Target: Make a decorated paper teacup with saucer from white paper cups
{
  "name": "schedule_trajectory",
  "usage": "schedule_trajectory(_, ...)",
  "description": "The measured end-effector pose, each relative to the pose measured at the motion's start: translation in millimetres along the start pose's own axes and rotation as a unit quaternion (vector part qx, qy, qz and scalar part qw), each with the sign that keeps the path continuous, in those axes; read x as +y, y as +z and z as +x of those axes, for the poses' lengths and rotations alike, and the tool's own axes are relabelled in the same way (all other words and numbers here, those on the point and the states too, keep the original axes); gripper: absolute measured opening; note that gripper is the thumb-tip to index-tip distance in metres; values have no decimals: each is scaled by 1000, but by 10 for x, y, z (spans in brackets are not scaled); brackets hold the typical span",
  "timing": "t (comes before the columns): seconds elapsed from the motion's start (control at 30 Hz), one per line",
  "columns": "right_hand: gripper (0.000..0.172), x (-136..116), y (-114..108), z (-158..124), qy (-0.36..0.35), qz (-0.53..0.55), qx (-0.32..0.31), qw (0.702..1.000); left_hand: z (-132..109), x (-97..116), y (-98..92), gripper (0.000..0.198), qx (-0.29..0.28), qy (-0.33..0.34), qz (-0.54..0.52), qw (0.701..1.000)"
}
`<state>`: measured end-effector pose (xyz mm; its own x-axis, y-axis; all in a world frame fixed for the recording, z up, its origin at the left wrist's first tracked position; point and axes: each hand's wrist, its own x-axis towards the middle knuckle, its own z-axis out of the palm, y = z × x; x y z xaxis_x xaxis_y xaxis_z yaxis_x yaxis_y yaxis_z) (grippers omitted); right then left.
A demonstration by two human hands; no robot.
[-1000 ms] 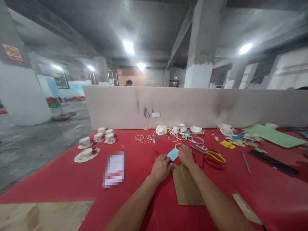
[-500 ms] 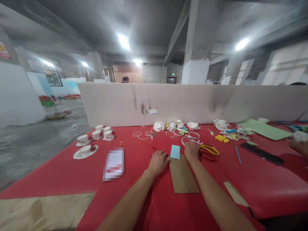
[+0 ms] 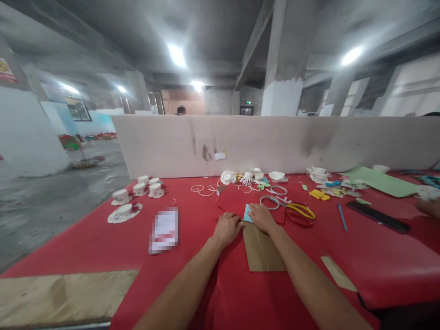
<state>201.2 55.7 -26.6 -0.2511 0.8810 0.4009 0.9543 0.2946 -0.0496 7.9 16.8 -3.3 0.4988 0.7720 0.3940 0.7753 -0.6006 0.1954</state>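
My right hand lies on a small light-blue paper, fingers laid flat over it so only its left edge shows. My left hand rests just left of that paper on the red tablecloth, fingers curled under with nothing visible in them. A brown cardboard piece lies right below both hands. Scissors with yellow and red handles sit just right of my right hand, and white paper rings lie beyond it.
Paper cups on doilies stand at the left, beside a flat blurred card. Paper scraps, a green sheet, a blue pen and a black bar lie right. Another person's hand shows far right. A white partition backs the table.
My right hand had gone right toward the scissors, leaving the blue paper uncovered; it has come back left and now covers the paper. My left hand has hardly moved.
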Motion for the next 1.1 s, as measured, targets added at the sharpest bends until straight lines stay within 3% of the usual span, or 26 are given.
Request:
schedule_trajectory(0.37,26,-9,-55,21,8,72,19,997,1,-5,-15,25,-16,-2,7,1000)
schedule_trajectory(0.57,27,36,-117,11,80,179,112,974,4,-35,13,23,-11,-3,-14,1000)
schedule_trajectory(0.67,32,94,-152,13,129,260,156,944,12,-53,38,24,17,-4,-44,999)
schedule_trajectory(0.77,36,95,-183,19,148,351,168,909,28,-47,45,30,91,-13,-101,991)
schedule_trajectory(0.83,35,27,-199,25,142,406,164,888,37,-29,37,34,126,-22,-163,978)
schedule_trajectory(0.97,32,-237,-214,32,117,493,138,851,56,-13,19,31,139,-89,-298,940)
schedule_trajectory(1.03,32,-360,-225,25,109,566,110,810,75,-34,19,25,140,-142,-352,915)
schedule_trajectory(1.1,35,-432,-251,9,119,654,72,744,94,-61,23,24,130,-169,-444,870)
